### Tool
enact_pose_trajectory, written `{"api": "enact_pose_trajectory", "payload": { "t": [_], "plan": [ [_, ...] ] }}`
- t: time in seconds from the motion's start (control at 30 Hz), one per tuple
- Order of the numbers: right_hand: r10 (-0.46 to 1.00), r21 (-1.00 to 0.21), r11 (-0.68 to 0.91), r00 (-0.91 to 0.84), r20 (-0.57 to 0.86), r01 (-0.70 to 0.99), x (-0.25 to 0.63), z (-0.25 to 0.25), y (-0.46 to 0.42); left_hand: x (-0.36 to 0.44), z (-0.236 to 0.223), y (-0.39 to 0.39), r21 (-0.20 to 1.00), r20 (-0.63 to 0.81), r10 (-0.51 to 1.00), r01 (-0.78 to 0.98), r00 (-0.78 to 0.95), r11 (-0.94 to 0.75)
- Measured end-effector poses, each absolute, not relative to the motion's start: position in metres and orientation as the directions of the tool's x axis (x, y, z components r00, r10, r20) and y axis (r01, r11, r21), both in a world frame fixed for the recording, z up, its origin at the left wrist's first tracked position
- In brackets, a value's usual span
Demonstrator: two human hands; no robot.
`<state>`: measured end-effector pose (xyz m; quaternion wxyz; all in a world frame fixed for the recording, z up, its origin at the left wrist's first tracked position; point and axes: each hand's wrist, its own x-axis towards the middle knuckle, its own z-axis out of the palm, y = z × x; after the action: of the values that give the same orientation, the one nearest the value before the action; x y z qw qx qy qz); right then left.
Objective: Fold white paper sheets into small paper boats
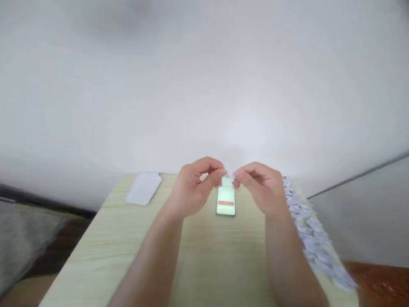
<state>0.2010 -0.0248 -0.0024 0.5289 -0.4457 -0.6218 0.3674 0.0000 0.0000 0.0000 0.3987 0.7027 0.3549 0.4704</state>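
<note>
Small white paper slip (230, 173), thin and blurred, is up between two bare hands, above the far end of a slim rectangular smartphone with a dark rim and a lit, pale green screen (226, 209). The left hand (196, 187), to the left of the phone, is clamped on one side of the slip, thumb against bent forefinger. The right hand (263, 187), to the right of the phone, pinches the other side the same way. The hands are apart from each other, with just the slip spanning the gap; its exact folds are too blurred to tell. A red bar (226, 203) crosses the screen toward the phone's near end.

Under the phone is a pale, wood-grained tabletop (220, 260), which bears everything laid out around it. Well to the left of the phone, a loose stack of flat white paper sheets (143, 189) rests with its edges slightly out of line. Well to the right of the phone, beyond the right hand, many crumpled or folded white paper pieces (315, 243) lie crowded in a long band along the table's edge. Beyond the phone rises a plain whitish wall (204, 94).
</note>
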Motion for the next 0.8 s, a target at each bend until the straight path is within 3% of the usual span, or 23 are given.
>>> {"api": "enact_pose_trajectory", "payload": {
  "t": [0.3,0.5,0.63,0.8],
  "plan": [
    [0.991,-0.922,0.127,-0.084,0.103,0.365,0.206,-0.024,-0.076,-0.007,-0.041,-0.042,0.979,0.162,0.92,0.059,0.358,-0.196],
    [0.993,-0.964,-0.011,-0.109,-0.041,0.267,0.199,-0.061,-0.106,-0.011,-0.078,-0.072,0.998,0.041,0.958,-0.064,0.285,-0.023],
    [0.999,-0.976,-0.023,-0.023,-0.029,0.215,0.196,-0.086,-0.118,-0.01,-0.094,-0.081,0.999,0.0,0.968,-0.047,0.252,0.012],
    [0.997,-0.956,-0.01,0.073,0.012,0.292,0.197,-0.095,-0.133,-0.004,-0.105,-0.093,0.997,-0.076,0.958,0.008,0.276,0.077]
  ]
}}
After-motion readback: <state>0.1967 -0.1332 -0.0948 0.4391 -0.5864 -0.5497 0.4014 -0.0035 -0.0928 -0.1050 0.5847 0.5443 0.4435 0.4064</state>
